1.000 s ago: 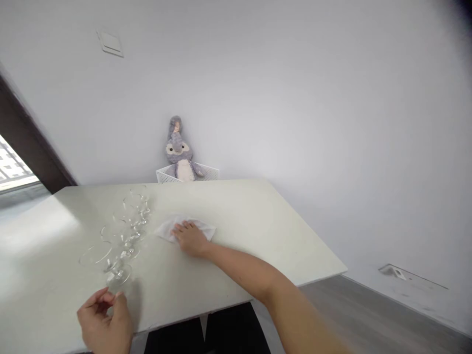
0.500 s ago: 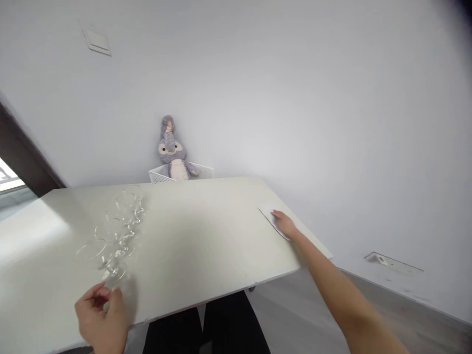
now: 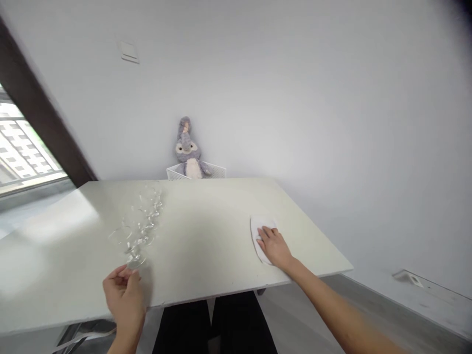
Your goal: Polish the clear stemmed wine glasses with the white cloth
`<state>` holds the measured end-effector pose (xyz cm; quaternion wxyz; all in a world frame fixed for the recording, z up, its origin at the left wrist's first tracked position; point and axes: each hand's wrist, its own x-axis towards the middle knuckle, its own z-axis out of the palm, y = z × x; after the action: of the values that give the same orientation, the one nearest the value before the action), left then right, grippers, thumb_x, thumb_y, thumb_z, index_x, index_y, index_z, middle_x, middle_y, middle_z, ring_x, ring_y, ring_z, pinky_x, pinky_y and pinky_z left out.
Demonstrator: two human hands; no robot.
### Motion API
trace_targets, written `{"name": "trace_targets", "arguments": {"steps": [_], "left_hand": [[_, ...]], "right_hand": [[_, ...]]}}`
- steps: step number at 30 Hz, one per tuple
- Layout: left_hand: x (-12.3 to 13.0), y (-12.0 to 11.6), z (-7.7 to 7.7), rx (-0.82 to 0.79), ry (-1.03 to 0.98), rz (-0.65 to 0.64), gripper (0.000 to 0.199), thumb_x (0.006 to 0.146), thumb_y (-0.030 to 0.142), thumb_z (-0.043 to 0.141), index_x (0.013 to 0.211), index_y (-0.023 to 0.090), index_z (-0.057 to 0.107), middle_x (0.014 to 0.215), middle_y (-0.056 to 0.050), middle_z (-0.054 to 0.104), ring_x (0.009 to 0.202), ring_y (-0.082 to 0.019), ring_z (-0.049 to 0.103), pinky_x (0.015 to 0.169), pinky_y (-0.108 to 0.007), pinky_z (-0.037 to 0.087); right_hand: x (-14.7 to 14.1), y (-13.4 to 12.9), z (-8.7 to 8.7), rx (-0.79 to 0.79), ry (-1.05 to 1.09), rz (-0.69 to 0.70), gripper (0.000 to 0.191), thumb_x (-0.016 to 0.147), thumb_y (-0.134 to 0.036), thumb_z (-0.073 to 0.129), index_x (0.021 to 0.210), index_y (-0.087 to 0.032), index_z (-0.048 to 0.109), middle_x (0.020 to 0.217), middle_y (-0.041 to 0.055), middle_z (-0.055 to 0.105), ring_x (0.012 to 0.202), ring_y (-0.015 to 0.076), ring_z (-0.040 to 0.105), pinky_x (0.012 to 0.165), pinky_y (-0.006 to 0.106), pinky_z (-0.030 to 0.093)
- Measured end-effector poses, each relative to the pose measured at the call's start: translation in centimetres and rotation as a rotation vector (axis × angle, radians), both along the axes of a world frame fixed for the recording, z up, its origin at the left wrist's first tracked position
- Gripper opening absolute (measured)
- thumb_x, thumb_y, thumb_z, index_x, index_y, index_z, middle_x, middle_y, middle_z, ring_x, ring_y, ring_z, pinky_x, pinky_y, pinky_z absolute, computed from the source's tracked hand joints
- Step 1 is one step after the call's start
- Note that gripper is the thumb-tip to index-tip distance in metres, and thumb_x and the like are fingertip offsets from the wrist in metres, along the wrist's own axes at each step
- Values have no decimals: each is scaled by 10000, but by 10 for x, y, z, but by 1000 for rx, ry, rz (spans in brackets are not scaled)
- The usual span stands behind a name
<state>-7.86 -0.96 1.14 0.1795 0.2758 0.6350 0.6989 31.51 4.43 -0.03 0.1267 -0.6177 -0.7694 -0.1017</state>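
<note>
A row of clear stemmed glasses [image 3: 142, 231] runs front to back on the left part of the white table [image 3: 206, 236]. My left hand [image 3: 123, 292] is at the near end of that row, thumb and fingers pinched together at the foot of the closest glass. The clear glass makes the exact contact hard to see. On the right part of the table, a folded white cloth [image 3: 257, 236] lies flat. My right hand [image 3: 275, 246] is on top of it, fingers bent and pressing it against the tabletop.
Behind the table's far edge, a grey plush toy [image 3: 192, 167] sits in a white perforated basket [image 3: 217, 170] against the wall. A window [image 3: 25, 142] with a dark frame is at the left. My legs [image 3: 243, 324] are under the near edge.
My right hand has slid the cloth toward me and to the left. The view has shifted, and my left hand stays close to the nearest glass foot.
</note>
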Motion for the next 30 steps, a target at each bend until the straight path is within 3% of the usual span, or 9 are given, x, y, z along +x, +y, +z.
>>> {"name": "trace_targets", "arguments": {"steps": [4, 8, 13, 16, 18, 20, 22, 26, 30], "left_hand": [[1, 1, 11, 72, -504, -97, 293, 697, 189, 554, 968, 239, 456, 705, 41, 535, 554, -68, 492, 558, -203, 437], [-5, 7, 24, 51, -917, -280, 128, 782, 235, 483, 899, 187, 465, 816, -66, 584, 649, -125, 575, 566, -268, 501], [-16, 20, 33, 183, -1121, -339, 238, 848, 413, 369, 906, 194, 444, 1038, -141, 530, 913, -230, 595, 597, -360, 533], [-20, 29, 37, 237, -1184, -342, 332, 862, 460, 289, 934, 176, 446, 1106, -189, 494, 996, -267, 565, 599, -375, 542], [-23, 33, 39, 257, -1222, -339, 371, 863, 470, 276, 941, 151, 447, 1117, -212, 487, 1015, -278, 555, 606, -377, 549], [-25, 36, 41, 272, -1252, -331, 387, 854, 481, 303, 930, 129, 445, 1111, -221, 493, 1017, -278, 555, 612, -373, 557], [-27, 38, 41, 270, -1269, -327, 392, 838, 492, 351, 914, 119, 443, 1099, -217, 506, 1012, -275, 558, 607, -361, 564], [-19, 37, 43, 214, -1206, -396, 295, 821, 400, 457, 858, 107, 472, 1070, -203, 532, 1013, -264, 560, 617, -316, 567], [13, 42, 60, 167, -1075, -669, 200, 809, 303, 499, 837, 108, 536, 1042, -177, 569, 1063, -273, 530, 722, -319, 544]], "right_hand": [[-78, 4, 9, -10, 40, 287, 420, 861, -385, 382, 1212, -180, 486, 1229, 123, 484, 1018, 272, 432, 844, 416, 365], [-140, -2, 12, -24, 101, 567, 404, 830, -377, 462, 1171, -164, 509, 1188, 129, 500, 1005, 258, 440, 872, 420, 365], [-179, 0, 9, -180, 249, 738, 190, 836, -183, 434, 922, -170, 603, 959, 93, 581, 886, 193, 501, 780, 341, 425], [-182, 13, 10, -377, 527, 703, 169, 825, -211, 448, 755, -178, 598, 825, 48, 597, 766, 159, 534, 727, 314, 439], [-177, 24, 12, -588, 827, 607, 207, 821, -291, 460, 691, -181, 577, 690, 16, 588, 647, 145, 539, 642, 296, 450], [-169, 37, 14, -798, 1182, 499, 237, 810, -376, 468, 733, -179, 576, 643, 8, 589, 589, 143, 547, 591, 292, 457], [-159, 48, 15, -907, 1503, 432, 265, 790, -424, 488, 818, -174, 572, 698, 28, 620, 615, 158, 579, 610, 311, 474], [-140, 65, 20, -832, 1834, 353, 260, 768, -425, 510, 855, -185, 558, 772, 49, 649, 714, 187, 618, 675, 339, 496], [-123, 84, 40, -692, 1980, 279, 303, 795, -444, 453, 901, -183, 567, 811, 58, 657, 778, 205, 628, 671, 342, 513]]}}
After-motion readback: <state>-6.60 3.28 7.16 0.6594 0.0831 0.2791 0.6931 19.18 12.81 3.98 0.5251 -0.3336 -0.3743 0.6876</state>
